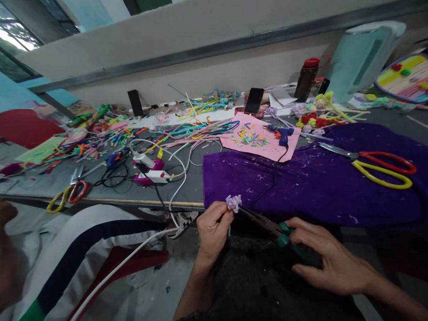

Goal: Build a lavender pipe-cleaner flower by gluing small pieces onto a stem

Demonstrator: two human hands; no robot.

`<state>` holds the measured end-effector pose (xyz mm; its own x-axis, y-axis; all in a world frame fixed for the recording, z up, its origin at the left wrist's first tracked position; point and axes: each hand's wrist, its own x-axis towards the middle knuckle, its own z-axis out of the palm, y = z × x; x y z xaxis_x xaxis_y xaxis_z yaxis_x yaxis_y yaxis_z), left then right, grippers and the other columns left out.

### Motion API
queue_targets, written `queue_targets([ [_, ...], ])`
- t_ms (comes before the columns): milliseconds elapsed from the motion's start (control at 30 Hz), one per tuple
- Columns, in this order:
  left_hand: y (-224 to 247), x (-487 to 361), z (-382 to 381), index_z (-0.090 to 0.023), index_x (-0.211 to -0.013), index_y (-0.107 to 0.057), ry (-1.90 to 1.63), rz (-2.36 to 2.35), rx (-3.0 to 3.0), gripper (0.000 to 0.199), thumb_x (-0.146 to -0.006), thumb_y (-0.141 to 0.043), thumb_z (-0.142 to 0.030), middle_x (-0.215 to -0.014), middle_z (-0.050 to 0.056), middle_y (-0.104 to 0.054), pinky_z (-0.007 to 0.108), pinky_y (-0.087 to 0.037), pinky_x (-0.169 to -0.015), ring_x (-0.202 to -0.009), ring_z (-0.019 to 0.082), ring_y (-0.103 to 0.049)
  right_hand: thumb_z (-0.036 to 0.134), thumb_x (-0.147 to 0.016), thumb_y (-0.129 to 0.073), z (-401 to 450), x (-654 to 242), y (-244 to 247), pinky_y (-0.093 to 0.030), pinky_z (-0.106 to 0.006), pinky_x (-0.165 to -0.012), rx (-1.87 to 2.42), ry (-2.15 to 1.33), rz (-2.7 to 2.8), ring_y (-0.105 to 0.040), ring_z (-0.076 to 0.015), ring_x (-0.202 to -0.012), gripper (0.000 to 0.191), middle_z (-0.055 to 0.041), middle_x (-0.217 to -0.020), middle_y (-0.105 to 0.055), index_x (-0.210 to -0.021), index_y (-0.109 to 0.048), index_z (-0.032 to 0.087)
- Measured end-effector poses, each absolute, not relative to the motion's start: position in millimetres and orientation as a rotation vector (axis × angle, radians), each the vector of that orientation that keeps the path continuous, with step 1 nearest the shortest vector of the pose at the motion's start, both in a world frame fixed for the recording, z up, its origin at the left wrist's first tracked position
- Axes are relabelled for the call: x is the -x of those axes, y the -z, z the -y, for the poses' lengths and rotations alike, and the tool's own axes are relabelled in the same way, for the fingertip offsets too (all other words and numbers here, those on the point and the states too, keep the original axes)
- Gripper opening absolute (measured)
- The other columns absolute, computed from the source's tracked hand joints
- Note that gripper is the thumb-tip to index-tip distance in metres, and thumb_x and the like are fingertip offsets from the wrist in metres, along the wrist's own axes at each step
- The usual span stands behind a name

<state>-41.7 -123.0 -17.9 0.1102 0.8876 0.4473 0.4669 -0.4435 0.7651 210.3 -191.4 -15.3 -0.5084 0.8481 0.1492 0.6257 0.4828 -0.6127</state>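
Just off the table's front edge, my left hand pinches a small lilac flower that looks made of fuzzy pipe cleaner. A thin pale stem shows below those fingers. My right hand is wrapped round the green handles of a pair of scissors. Their dark blades point left, with the tips close to the flower; whether they touch it I cannot tell. Under both hands is dark clothing. Beyond them a purple cloth, dotted with pale scraps, covers part of the table.
Red-and-yellow scissors lie on the cloth. A blue glue gun rests on pink paper among cut bits. White cords run past a power adapter. A bottle and jug stand behind. Another person's leg is at left.
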Motion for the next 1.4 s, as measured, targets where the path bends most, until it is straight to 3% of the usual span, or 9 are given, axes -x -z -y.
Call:
queue_targets([
  [367,20.8,38.8,122.0,-0.015,-0.061,-0.059,-1.266,-1.306,-2.006,0.017,-0.076,-0.051,-0.016,-0.062,0.000,-0.055,0.021,-0.038,-0.056,-0.059,0.010,-0.050,0.020,-0.066,-0.060,190.5,-204.5,13.9,-0.049,-0.031,-0.078,1.184,-0.555,2.300,-0.054,-0.0231,-0.103,0.027,-0.0102,-0.115,-0.052,-0.092,-0.052,0.020],
  [933,22.7,36.6,120.3,-0.016,-0.061,-0.059,-1.313,-1.251,-2.048,0.016,-0.076,-0.052,-0.013,-0.062,0.000,-0.056,0.020,-0.038,-0.056,-0.060,0.010,-0.051,0.025,-0.074,-0.055,192.4,-202.8,26.7,-0.045,-0.036,-0.080,1.181,-0.434,2.326,-0.049,-0.0232,-0.104,0.019,-0.0126,-0.115,-0.046,-0.091,-0.051,0.018],
  [1400,22.6,37.2,119.5,-0.016,-0.060,-0.059,-1.282,-1.255,-2.071,0.019,-0.077,-0.050,-0.013,-0.063,0.001,-0.058,0.021,-0.039,-0.057,-0.060,0.010,-0.053,0.026,-0.070,-0.060,191.5,-210.9,19.7,-0.047,-0.032,-0.081,1.161,-0.469,2.392,-0.053,-0.0229,-0.105,0.028,-0.0113,-0.114,-0.053,-0.097,-0.053,0.019],
])
